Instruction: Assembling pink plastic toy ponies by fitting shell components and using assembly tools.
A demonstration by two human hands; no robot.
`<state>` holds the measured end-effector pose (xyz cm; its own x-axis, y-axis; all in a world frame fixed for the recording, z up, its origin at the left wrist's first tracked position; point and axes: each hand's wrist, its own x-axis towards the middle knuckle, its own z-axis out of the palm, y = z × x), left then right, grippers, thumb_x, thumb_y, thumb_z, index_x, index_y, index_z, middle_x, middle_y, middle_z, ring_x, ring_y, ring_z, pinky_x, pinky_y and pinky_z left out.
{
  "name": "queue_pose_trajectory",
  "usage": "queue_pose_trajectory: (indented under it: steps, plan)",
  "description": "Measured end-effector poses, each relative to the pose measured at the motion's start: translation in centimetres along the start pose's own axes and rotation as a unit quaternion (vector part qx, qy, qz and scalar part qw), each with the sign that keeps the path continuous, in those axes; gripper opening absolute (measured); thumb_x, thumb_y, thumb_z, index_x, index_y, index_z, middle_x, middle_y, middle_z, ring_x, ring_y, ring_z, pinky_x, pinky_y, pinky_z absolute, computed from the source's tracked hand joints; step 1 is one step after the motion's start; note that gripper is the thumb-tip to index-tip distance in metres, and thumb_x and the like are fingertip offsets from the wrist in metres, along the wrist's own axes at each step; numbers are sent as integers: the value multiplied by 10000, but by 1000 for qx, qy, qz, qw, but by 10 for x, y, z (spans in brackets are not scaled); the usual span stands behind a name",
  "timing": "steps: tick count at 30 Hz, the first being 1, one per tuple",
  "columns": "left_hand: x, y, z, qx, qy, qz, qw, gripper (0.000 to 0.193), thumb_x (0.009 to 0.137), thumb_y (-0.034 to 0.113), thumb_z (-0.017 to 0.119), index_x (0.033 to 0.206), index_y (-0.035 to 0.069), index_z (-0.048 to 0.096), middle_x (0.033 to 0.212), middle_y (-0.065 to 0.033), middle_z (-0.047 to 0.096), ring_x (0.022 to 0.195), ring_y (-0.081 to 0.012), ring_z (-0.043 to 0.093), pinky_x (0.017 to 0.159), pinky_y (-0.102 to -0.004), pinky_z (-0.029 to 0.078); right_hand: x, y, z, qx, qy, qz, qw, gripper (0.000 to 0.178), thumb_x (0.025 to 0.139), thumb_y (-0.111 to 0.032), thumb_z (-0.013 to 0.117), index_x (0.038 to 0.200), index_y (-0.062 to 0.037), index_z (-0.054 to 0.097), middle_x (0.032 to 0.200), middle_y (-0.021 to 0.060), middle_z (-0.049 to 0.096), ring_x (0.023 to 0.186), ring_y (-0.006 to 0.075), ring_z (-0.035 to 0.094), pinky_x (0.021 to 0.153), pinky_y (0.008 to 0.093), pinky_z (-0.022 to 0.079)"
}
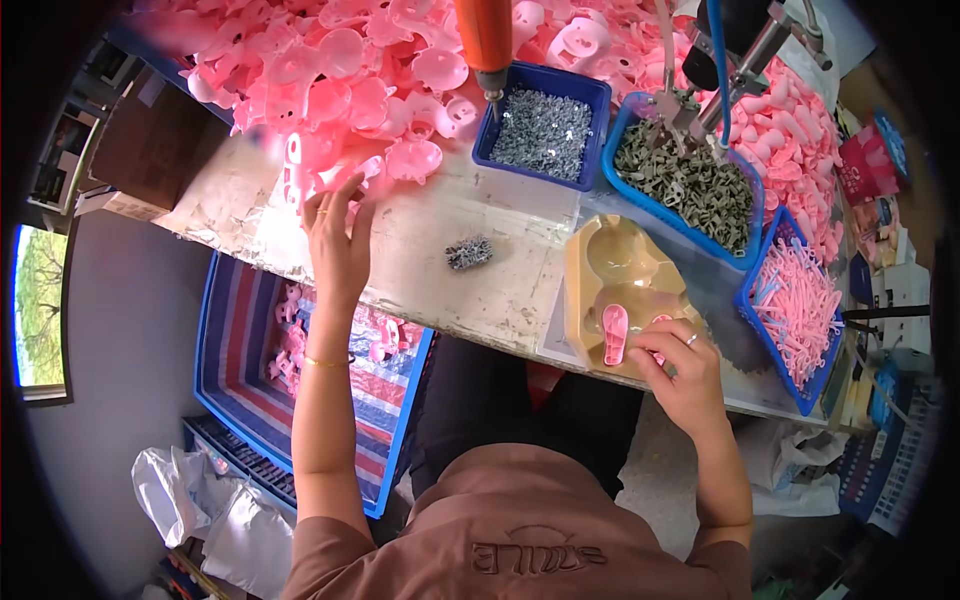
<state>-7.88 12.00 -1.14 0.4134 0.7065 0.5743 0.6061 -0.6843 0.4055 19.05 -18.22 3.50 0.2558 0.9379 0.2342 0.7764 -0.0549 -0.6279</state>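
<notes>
My left hand [338,235] reaches to the near edge of a heap of pink plastic shells [340,100]. Its fingers are apart, with the tips at a small pink piece [371,167]. On the right, my right hand [685,375] pinches a small pink plastic part [660,319], mostly hidden by the fingers. That hand is over the near side of a tan moulded fixture [630,258] with rounded hollows. Beside its fingertips, a pink foot-shaped piece [615,334] lies on the fixture's near end.
An orange power screwdriver [480,35] hangs above a blue tray of screws [545,130]. Right of it are a bin of dark metal clips [685,180], a metal arm with hoses [745,75] and a basket of pink sticks [795,305]. Small screws [468,252] lie mid-table. A lined blue crate [375,440] stands below left.
</notes>
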Motion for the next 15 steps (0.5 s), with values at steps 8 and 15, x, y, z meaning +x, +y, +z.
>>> queue_pose_trajectory:
  steps: [8, 15]
  plan:
    - [-37, 15, -39, -501, 82, -233, 829, 364, 984, 69, 556, 1340, -7, 539, 1248, -107, 613, 1120, -208, 598, 1044, -392, 449, 16, -19, 17, 44, 13, -50, 998, 104, 779, -6, 754, 866, -32, 703, 870, 73, 673, 787, 229, 649, 700, 335, 511]
    - [-61, 42, -11, -796, -58, -319, 512, 397, 1007, 129, 522, 1385, 17, 468, 1232, -104, 624, 1136, -222, 623, 1062, -449, 484, 27, -32, 34, 195, 17, 18, 981, 525, 863, -120, 734, 1314, 19, 502, 1174, 128, 630, 1055, 247, 618, 900, 346, 483]
